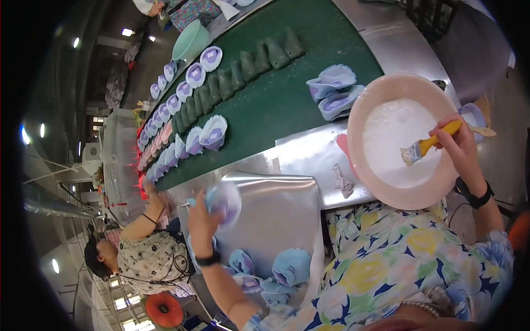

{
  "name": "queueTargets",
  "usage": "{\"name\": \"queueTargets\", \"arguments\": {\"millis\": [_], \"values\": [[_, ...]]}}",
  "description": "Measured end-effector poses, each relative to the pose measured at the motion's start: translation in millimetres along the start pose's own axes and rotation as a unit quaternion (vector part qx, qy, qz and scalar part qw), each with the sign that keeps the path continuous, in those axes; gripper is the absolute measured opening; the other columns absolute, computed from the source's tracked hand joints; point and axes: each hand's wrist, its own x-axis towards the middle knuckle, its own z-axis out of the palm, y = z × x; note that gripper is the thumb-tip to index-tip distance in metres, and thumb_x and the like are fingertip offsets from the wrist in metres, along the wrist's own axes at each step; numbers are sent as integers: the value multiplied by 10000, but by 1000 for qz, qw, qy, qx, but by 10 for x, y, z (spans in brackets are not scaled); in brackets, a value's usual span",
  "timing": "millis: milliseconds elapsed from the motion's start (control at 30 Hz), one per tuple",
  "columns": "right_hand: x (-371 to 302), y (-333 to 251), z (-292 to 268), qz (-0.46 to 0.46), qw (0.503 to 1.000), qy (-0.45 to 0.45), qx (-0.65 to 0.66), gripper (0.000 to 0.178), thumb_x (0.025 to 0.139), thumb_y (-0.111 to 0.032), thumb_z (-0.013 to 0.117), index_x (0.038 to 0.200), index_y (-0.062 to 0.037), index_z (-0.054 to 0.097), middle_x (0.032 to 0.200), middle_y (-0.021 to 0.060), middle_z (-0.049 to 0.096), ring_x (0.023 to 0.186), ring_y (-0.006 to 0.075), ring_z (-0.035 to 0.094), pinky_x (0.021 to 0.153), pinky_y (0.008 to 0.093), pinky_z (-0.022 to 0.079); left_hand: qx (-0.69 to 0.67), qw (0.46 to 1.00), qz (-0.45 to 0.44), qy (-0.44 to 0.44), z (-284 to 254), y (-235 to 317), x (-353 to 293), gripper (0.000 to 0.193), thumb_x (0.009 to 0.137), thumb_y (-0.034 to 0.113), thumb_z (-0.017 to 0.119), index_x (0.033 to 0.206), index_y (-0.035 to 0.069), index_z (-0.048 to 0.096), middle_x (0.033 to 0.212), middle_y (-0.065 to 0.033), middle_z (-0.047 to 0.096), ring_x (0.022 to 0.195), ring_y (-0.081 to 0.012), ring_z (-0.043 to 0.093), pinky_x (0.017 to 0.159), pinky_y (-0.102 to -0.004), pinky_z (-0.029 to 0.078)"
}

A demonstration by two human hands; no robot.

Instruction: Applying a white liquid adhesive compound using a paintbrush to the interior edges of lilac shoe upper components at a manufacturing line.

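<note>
Item: a cupped light-blue, white and purple fabric piece (pixel 231 205), blurred, appears grasped in the person's left hand (pixel 203 223), at the hand's two o'clock; exact finger placement cannot be told.

Companion tool: a yellow-handled flat brush with pale bristles (pixel 409 156), its handle gripped in the fingers of the right hand (pixel 457 144). Bristle end toward the hand's eight o'clock, over the white liquid (pixel 389 124) in a round pale-pink plastic basin (pixel 408 87); contact with the liquid cannot be judged. Brush and basin lie between two and three o'clock of the held piece — well apart from it.

Handling note, by judgement: load only the bristle tips, wipe the excess on the basin's rim, then coat in thin, even strokes; support the piece from beneath with light fingers — a hard squeeze would likely dent the cup.

Surroundings, from the held piece: similar loose light-blue and purple pieces (pixel 291 267) at five o'clock, on a smooth silver-grey sheet surface (pixel 276 201); a row of like pieces (pixel 213 132) near twelve, on a long green work surface (pixel 265 118); dark grey-green shoe-shaped forms (pixel 248 65) beyond, also at twelve; a co-worker in a floral top (pixel 146 259) at eight.
</note>
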Motion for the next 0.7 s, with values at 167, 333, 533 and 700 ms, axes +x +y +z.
{"name": "queueTargets", "arguments": {"millis": [167,333,533,700], "values": [[-17,13,16,-10,999,-30,4,146,923,-96,593,1029,-37,512,926,63,597,845,99,616,683,197,499,-51,952,268,136,1,679,-178,1053,529,228,881,1434,79,363,1425,-226,388,1333,-399,342,1083,-477,272],[-262,-38,48,-27,999,-36,-28,165,894,-101,636,1000,-33,528,899,56,611,769,100,596,670,205,479,-121,851,507,64,603,2758,713,1117,527,370,884,1467,176,313,1530,-228,167,1419,-428,143,1085,-638,151],[-433,-18,-237,-37,995,11,-90,178,865,-97,657,977,-30,536,893,58,608,811,96,583,729,235,473,-371,857,280,-222,1001,3349,1739,561,773,193,747,1282,57,553,1246,-156,587,1111,-291,592,919,-463,491],[-290,108,-523,27,997,78,-11,145,919,-112,601,1005,-43,508,923,58,617,799,86,578,698,205,468,-618,671,100,-397,308,2195,1377,549,808,142,729,1282,-30,514,1137,-123,638,989,-214,641,827,-350,533]]}}
